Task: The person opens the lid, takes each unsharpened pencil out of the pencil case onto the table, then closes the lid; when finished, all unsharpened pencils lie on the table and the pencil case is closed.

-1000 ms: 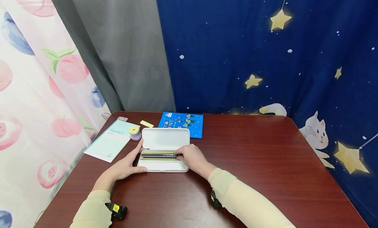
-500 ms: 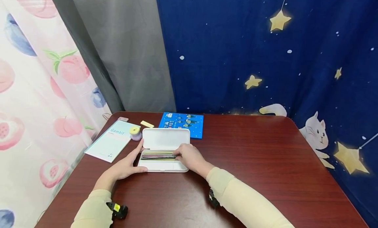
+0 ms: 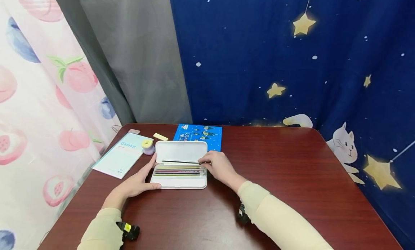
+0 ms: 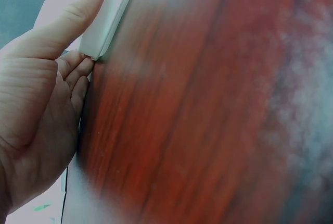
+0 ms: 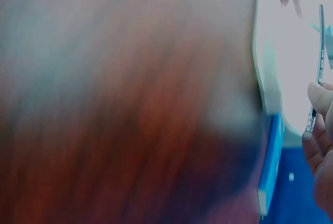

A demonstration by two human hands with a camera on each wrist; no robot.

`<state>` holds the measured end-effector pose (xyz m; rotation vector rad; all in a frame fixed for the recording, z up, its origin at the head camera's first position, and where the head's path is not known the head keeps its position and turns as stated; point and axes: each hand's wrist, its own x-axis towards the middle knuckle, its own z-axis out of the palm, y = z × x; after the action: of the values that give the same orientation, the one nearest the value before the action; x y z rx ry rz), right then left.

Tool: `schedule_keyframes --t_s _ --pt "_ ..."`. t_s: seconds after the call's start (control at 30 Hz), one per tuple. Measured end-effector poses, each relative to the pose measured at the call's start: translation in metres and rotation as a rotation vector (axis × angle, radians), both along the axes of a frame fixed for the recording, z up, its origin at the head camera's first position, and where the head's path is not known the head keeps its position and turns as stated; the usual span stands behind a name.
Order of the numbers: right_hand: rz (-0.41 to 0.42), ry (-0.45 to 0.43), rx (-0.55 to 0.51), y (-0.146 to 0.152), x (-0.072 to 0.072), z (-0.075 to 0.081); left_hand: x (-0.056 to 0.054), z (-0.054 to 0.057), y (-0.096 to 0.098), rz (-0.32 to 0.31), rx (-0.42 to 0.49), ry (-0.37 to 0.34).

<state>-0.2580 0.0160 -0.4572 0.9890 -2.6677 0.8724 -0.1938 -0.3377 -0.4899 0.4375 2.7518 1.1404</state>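
Observation:
A white pencil case [image 3: 179, 185] lies with its lid raised on the table, and several pencils [image 3: 178, 171] lie side by side in its tray. My left hand [image 3: 137, 181] holds the case by its left end; in the left wrist view the thumb lies over the case and the other fingers bend in at its end. Between thumb and fingers my right hand [image 3: 220, 167] pinches a dark pencil [image 5: 321, 57] near its eraser end. That pencil is raised above the others, level, crossing the lower edge of the lid in the head view.
A pale "Gambit" notebook [image 3: 121, 154] lies to the left, with a yellow and lilac tape roll [image 3: 148, 147] by its right edge. Behind the case are a yellow strip [image 3: 160, 136] and a blue book [image 3: 215, 136]. A small pinkish item [image 3: 134, 131] sits at the far left.
My right hand has drawn one dark pencil up out of the tray and shifted slightly right and away, toward the lid. The left hand has stayed on the case.

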Motion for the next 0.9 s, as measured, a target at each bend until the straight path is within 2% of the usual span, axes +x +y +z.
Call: schedule_keyframes --t_s 0.2,0.37,0.47,0.6,0.9 --pt "-0.015 0.111 -0.011 0.053 -0.016 0.000 0.000 -0.005 0.002 -0.014 -0.004 -0.009" --pt "-0.063 0.147 0.005 0.111 -0.030 0.007 -0.001 -0.002 0.000 -0.008 0.000 -0.001" --pt "-0.102 0.132 0.023 0.144 -0.036 0.008 -0.002 0.000 -0.002 -0.004 -0.009 0.006" --pt "-0.147 0.083 0.048 0.176 -0.038 0.001 -0.003 0.001 -0.004 -0.010 -0.030 0.012" --pt "-0.223 -0.010 0.081 0.212 -0.051 -0.014 -0.003 -0.001 -0.003 -0.016 -0.034 0.013"
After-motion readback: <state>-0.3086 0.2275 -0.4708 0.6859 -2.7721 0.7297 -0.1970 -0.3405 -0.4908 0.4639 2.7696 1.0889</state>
